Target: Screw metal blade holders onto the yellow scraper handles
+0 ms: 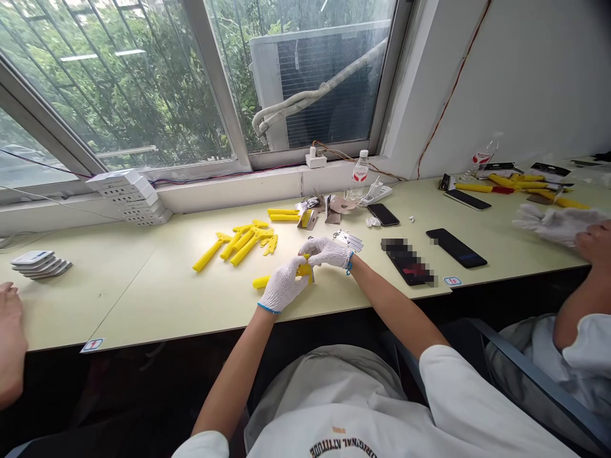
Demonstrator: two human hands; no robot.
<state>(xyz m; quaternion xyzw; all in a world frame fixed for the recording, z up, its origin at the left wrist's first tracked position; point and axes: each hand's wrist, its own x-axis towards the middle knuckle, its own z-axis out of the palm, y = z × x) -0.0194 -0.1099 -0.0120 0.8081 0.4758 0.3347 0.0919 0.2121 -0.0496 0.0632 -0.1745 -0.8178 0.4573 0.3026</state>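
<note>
"Where's the work?"
"A long-handled yellow plastic tool (261,282), over the pale-green tabletop (157,286) near its front edge. My white-knit-gloved left hand (284,285) wraps it; my gloved right hand (328,252) curls at its broad end — pinching or touching, I can't tell."
"Which step?"
"Adjusting that end, I judge — next needs a steady left hold."

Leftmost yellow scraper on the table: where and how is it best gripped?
Probably mid-handle, coming from above and the near left: the leftmost yellow scraper lies flat, its long handle pointing that way, apart from the neighbouring yellow scrapers, while its wider head is turned toward them.
</note>
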